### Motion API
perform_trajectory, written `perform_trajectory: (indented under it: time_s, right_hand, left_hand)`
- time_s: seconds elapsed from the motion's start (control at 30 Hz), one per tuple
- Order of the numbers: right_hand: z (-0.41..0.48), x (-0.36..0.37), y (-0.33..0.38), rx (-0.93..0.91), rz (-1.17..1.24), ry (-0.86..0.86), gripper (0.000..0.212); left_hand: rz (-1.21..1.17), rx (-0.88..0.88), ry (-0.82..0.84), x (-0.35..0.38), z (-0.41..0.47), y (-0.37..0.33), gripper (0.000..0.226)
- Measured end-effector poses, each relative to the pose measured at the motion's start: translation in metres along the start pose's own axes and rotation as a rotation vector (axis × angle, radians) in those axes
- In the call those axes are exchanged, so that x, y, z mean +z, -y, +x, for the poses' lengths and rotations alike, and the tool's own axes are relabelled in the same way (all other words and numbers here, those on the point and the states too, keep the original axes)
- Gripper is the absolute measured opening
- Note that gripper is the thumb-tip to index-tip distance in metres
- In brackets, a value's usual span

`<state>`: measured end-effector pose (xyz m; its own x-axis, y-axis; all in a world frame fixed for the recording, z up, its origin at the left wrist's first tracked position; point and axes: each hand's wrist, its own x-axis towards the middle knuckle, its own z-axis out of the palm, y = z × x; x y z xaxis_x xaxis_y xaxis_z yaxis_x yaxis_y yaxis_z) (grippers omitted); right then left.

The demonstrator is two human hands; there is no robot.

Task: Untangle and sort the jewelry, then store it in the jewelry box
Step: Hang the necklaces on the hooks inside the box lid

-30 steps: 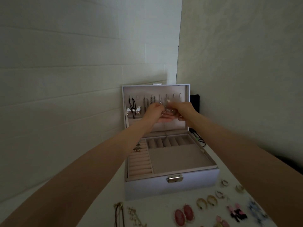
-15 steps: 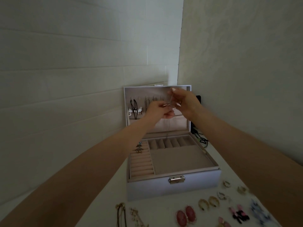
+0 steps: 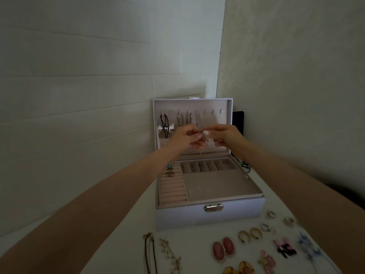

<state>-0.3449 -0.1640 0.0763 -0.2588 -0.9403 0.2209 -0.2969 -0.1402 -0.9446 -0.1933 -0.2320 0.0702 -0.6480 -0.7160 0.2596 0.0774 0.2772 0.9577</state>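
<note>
Both hands meet mid-frame, right in front of the raised lid of the pale lilac rectangular jewelry box (image 3: 189,216). The left hand (image 3: 184,136) and right hand (image 3: 229,135) each pinch a thin silver chain necklace (image 3: 199,133) with curled fingers, and one strand dangles below. It's kinda blurry tbh. Pink oval earrings (image 3: 223,248) and gold hoop earrings (image 3: 249,234) sit lower right on the white table (image 3: 193,240).

open jewelry box (image 3: 209,216) against the wall, earrings (image 3: 224,248) before it on the table (image 3: 122,252)
</note>
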Motion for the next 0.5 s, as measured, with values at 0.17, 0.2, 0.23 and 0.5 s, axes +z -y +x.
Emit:
perform_trajectory:
  time_s: [0.17,0.2,0.23,0.5]
  right_hand:
    - [-0.003,0.006,0.001,-0.084,-0.052,-0.069,0.007]
    - [-0.004,0.006,0.001,-0.086,-0.056,-0.073,0.008]
    - [-0.004,0.007,0.001,-0.084,-0.057,-0.076,0.008]
    - [-0.012,0.009,0.004,0.042,0.044,0.024,0.006]
  left_hand:
    - [0.069,-0.001,0.003,-0.001,-0.008,-0.002,0.009]
    - [0.07,-0.002,-0.012,-0.001,-0.009,-0.002,0.008]
    - [0.064,-0.003,-0.032,-0.001,-0.011,-0.003,0.006]
    - [0.074,-0.005,-0.093,-0.002,-0.012,-0.004,0.011]
